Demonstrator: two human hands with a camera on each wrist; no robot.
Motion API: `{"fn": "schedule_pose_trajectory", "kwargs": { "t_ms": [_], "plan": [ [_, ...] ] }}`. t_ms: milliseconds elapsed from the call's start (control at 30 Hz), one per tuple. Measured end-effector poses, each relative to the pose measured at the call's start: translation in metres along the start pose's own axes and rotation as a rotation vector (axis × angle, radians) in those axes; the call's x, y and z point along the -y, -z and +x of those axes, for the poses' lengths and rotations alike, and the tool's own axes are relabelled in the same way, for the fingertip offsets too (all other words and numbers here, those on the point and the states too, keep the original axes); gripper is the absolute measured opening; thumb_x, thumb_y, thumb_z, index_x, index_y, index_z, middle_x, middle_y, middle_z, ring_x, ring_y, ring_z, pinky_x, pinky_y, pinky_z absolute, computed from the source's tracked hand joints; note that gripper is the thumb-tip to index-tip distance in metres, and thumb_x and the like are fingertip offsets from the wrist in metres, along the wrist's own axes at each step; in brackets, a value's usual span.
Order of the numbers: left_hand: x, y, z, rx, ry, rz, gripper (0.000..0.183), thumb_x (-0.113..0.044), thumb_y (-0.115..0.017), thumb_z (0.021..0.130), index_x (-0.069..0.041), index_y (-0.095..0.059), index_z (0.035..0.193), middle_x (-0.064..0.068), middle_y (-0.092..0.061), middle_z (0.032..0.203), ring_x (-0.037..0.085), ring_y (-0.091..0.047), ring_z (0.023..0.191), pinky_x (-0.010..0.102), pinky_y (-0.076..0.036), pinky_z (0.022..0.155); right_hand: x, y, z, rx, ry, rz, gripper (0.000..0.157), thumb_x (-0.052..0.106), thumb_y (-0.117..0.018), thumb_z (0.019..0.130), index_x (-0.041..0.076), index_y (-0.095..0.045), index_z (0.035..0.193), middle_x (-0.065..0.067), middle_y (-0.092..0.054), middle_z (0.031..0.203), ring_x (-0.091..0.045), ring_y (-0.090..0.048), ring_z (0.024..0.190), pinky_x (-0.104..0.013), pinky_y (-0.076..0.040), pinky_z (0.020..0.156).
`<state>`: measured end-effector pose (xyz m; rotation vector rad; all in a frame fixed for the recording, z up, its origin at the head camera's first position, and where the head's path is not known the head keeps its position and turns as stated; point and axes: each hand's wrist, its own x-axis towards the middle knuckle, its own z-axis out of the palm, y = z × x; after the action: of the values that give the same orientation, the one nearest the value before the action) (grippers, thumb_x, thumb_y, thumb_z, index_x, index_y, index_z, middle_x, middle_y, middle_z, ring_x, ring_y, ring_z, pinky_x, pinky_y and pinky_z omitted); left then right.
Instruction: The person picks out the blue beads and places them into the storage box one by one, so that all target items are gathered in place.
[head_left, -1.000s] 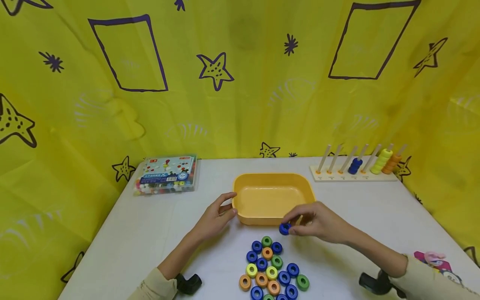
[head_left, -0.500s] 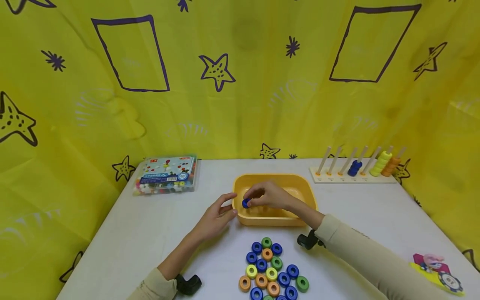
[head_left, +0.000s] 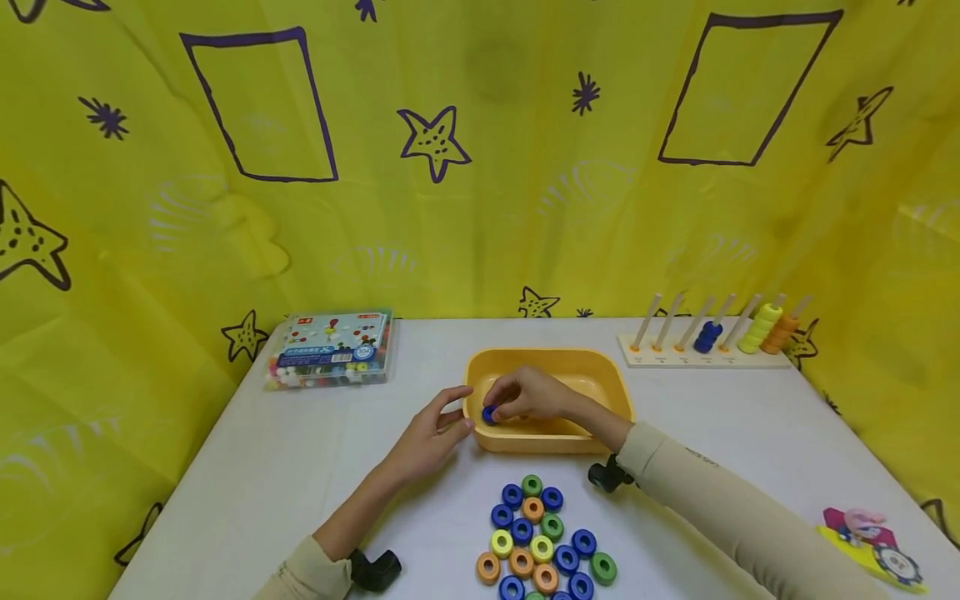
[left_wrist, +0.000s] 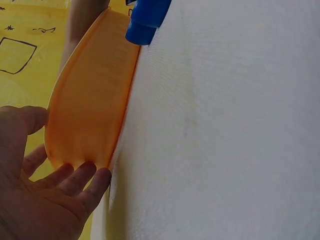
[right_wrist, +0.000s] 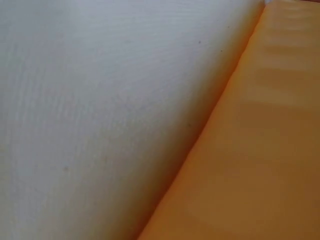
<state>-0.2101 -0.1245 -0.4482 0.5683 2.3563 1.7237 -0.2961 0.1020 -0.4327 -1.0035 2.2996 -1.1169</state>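
Note:
In the head view my right hand [head_left: 528,393] reaches into a shallow yellow-orange tray [head_left: 555,444]. Thumb and fingertips pinch a small blue ring bead [head_left: 489,415] low at the tray's left end. My left hand [head_left: 429,437] is at the outside of that same end. The left wrist view has the left fingers loosely spread, their tips against the tray wall [left_wrist: 92,100] and the thumb at its rim. Only the tray's side [right_wrist: 270,165] and the white tabletop show in the right wrist view; the right hand is out of it.
Several blue, green, orange and yellow ring beads [head_left: 521,531] lie in front of the tray. A peg board [head_left: 656,359] with some beads stands back right, a clear plastic box [head_left: 333,350] back left. A colourful flat toy [head_left: 870,537] lies at the right edge.
My right hand has carried the blue ring bead from the tray's front right over to its left end, then slightly lower. The left hand has stayed put.

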Motion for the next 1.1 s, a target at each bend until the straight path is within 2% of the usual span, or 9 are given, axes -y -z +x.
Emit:
{"fn": "schedule_pose_trajectory", "kwargs": {
  "t_ms": [200, 267, 367, 500, 600, 667, 867, 1000, 1100],
  "plan": [
    [0.0, -0.001, 0.0, -0.009, 0.016, 0.011, 0.048, -0.028, -0.055, 0.095, -0.023, -0.039, 0.139, -0.01, -0.032, 0.145, 0.019, -0.045, 0.123, 0.039, -0.042, 0.095, 0.012, 0.006, -0.015, -0.071, -0.002, -0.049, 0.022, 0.024, -0.069, 0.085, 0.015, -0.069, 0.105, 0.007, -0.066, 0.097, -0.012, -0.06, 0.084, -0.03, -0.051, 0.07],
    [0.0, -0.001, 0.001, -0.003, 0.02, 0.008, 0.048, -0.029, -0.055, 0.094, -0.023, -0.039, 0.139, -0.01, -0.031, 0.146, 0.019, -0.044, 0.124, 0.039, -0.042, 0.095, 0.023, 0.011, -0.031, -0.11, 0.007, -0.066, 0.025, 0.027, -0.069, 0.085, 0.015, -0.069, 0.107, 0.005, -0.066, 0.099, -0.012, -0.059, 0.086, -0.031, -0.051, 0.073],
    [-0.002, -0.001, 0.0, -0.001, 0.024, 0.0, 0.048, -0.027, -0.056, 0.094, -0.022, -0.039, 0.139, -0.007, -0.03, 0.146, 0.022, -0.044, 0.124, 0.04, -0.041, 0.096, 0.04, 0.015, -0.062, -0.134, 0.072, -0.073, 0.026, 0.029, -0.069, 0.084, 0.015, -0.069, 0.107, 0.002, -0.066, 0.1, -0.011, -0.059, 0.085, -0.03, -0.051, 0.072],
    [-0.014, 0.0, -0.003, 0.004, 0.032, -0.01, 0.048, -0.019, -0.054, 0.095, -0.016, -0.037, 0.14, 0.0, -0.029, 0.148, 0.027, -0.042, 0.126, 0.043, -0.04, 0.096, 0.054, 0.01, -0.112, -0.079, 0.153, -0.023, 0.021, 0.023, -0.07, 0.084, 0.019, -0.069, 0.105, 0.002, -0.066, 0.093, -0.014, -0.06, 0.078, -0.031, -0.052, 0.063],
    [-0.027, 0.001, -0.007, 0.01, 0.043, -0.006, 0.049, -0.015, -0.053, 0.095, -0.011, -0.036, 0.141, 0.003, -0.028, 0.149, 0.029, -0.041, 0.126, 0.042, -0.04, 0.096, 0.051, 0.001, -0.144, -0.012, 0.173, 0.029, 0.021, 0.016, -0.07, 0.084, 0.02, -0.068, 0.105, 0.002, -0.066, 0.091, -0.013, -0.06, 0.076, -0.028, -0.051, 0.058],
    [-0.035, 0.001, -0.009, 0.009, 0.046, -0.001, 0.048, -0.015, -0.053, 0.095, -0.01, -0.036, 0.141, 0.004, -0.028, 0.149, 0.029, -0.041, 0.126, 0.041, -0.041, 0.096, 0.043, -0.006, -0.158, 0.02, 0.178, 0.06, 0.023, 0.012, -0.069, 0.084, 0.018, -0.068, 0.106, 0.0, -0.067, 0.09, -0.012, -0.06, 0.074, -0.027, -0.051, 0.055],
    [-0.039, 0.001, -0.01, 0.005, 0.054, 0.005, 0.048, -0.015, -0.053, 0.095, -0.009, -0.036, 0.14, 0.004, -0.03, 0.147, 0.029, -0.042, 0.125, 0.041, -0.041, 0.095, 0.017, -0.024, -0.177, 0.044, 0.153, 0.133, 0.025, 0.009, -0.071, 0.081, 0.014, -0.068, 0.105, -0.002, -0.066, 0.086, -0.01, -0.06, 0.068, -0.024, -0.047, 0.048],
    [-0.037, 0.0, -0.01, 0.01, 0.059, -0.002, 0.049, -0.015, -0.053, 0.095, -0.01, -0.036, 0.14, 0.003, -0.03, 0.147, 0.029, -0.042, 0.125, 0.041, -0.041, 0.095, 0.009, -0.031, -0.179, 0.061, 0.13, 0.133, 0.023, 0.013, -0.071, 0.082, 0.016, -0.069, 0.105, 0.0, -0.067, 0.088, -0.011, -0.06, 0.069, -0.024, -0.048, 0.051],
    [-0.037, 0.0, -0.01, 0.007, 0.055, -0.005, 0.048, -0.015, -0.053, 0.095, -0.009, -0.037, 0.14, 0.004, -0.03, 0.147, 0.029, -0.043, 0.125, 0.042, -0.041, 0.095, 0.005, -0.031, -0.178, 0.092, 0.118, 0.136, 0.024, 0.01, -0.069, 0.083, 0.017, -0.069, 0.106, 0.001, -0.068, 0.09, -0.01, -0.06, 0.071, -0.024, -0.049, 0.055]
  ]
}}
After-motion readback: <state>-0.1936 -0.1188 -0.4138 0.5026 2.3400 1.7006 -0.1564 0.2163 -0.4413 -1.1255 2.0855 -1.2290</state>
